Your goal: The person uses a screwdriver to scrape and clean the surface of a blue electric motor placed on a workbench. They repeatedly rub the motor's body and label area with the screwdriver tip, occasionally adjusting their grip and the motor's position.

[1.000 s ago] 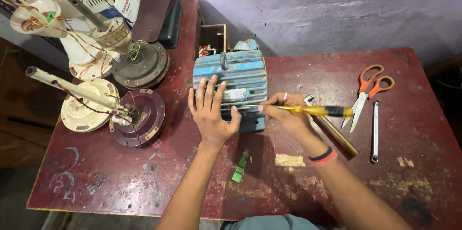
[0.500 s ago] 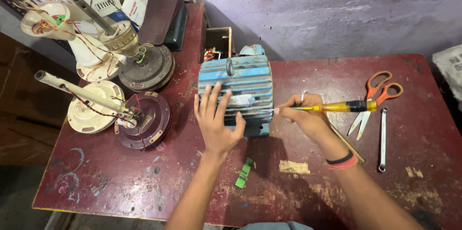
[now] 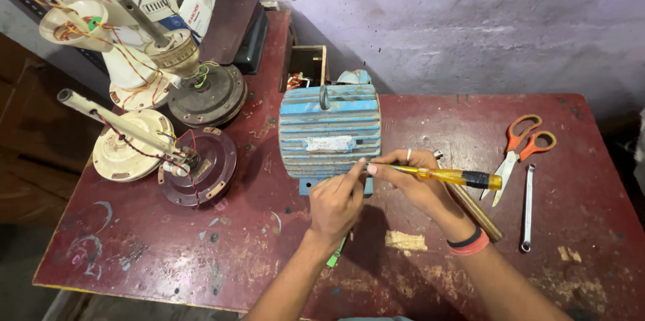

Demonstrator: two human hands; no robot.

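**Screwdriver at the foot of the blue motor**

Across the frame spreads the worn red table (image 3: pixel 134 254); at its centre stands the ribbed blue motor (image 3: pixel 329 129). Upper left sit dismantled fan motors (image 3: pixel 201 93). At the right lie orange-handled scissors (image 3: pixel 521 150) and a spanner (image 3: pixel 527 207). The right hand (image 3: pixel 416 183) grips a yellow-handled screwdriver (image 3: pixel 450 175), tip at the motor's lower edge; the left hand (image 3: pixel 336 203) pinches near that tip. If the blade slips, it would likely jab those fingers.
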